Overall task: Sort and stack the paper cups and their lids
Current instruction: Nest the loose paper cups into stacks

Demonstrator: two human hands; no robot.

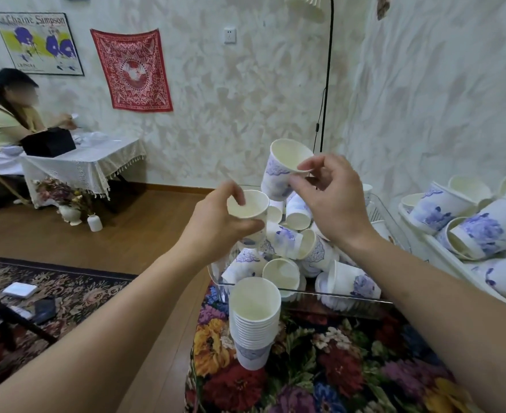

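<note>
My left hand (216,225) grips a white paper cup (250,208) with a blue print, mouth up, above a clear bin (305,293). My right hand (332,198) pinches the rim of a second printed cup (281,171), raised and tilted, just right of the first. The bin holds a loose heap of several cups (293,248) lying at all angles. In front of the bin a nested stack of cups (254,320) stands upright on the flowered cloth (320,368). No lids are visible.
A white tray (442,263) at the right carries several larger printed cups (481,234). A floor lamp pole (324,93) rises behind the bin. At the far left a person sits at a small covered table (91,162). A patterned rug (67,293) lies on the wooden floor.
</note>
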